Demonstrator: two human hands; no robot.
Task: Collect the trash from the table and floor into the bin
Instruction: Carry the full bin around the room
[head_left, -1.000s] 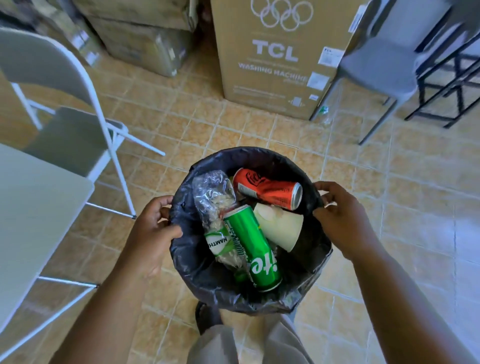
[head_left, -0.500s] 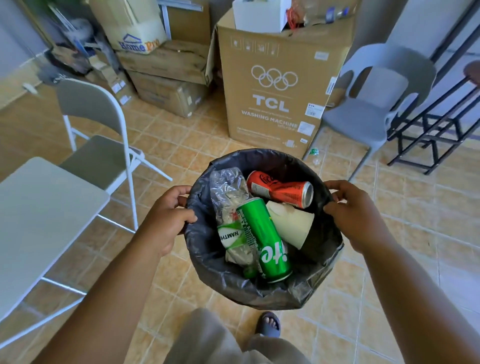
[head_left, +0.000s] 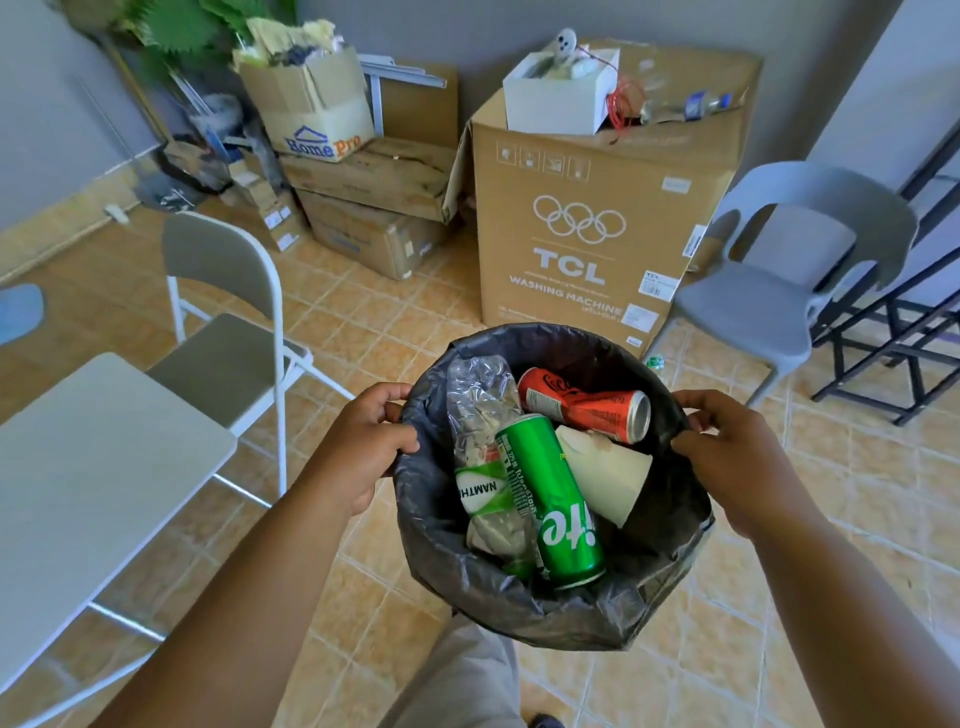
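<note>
Now carrying the bin (head_left: 550, 618), lined with a black bag, held up off the tiled floor (head_left: 363, 322) between both hands. Left hand (head_left: 363, 447) curled closed over the bin's left rim, fingers gripping the bag edge; right hand (head_left: 727, 457) likewise clenched on the right rim. Inside, toward the near rim, a green can (head_left: 550, 499) lying on a crushed plastic bottle (head_left: 483, 441); against the far rim a red can (head_left: 587, 405); at the right side a white paper cup (head_left: 608, 473) on its side.

Judged as late in the collecting: four pieces already in. Seemingly one piece left, a small clear-and-green scrap (head_left: 655, 362) on the floor at the foot of the large cardboard box (head_left: 587, 218), beside a leg of the grey plastic chair (head_left: 769, 291); too small to identify. Next move likely calling for stepping toward it, lowering the bin or freeing one hand, then stooping to pick it up.

White table (head_left: 78, 457) at left, its visible top and near corner bare. Folding chair (head_left: 228, 322) just beyond the table's far corner. More boxes (head_left: 363, 176) stacked along the back wall, black metal frame (head_left: 893, 332) at right.
</note>
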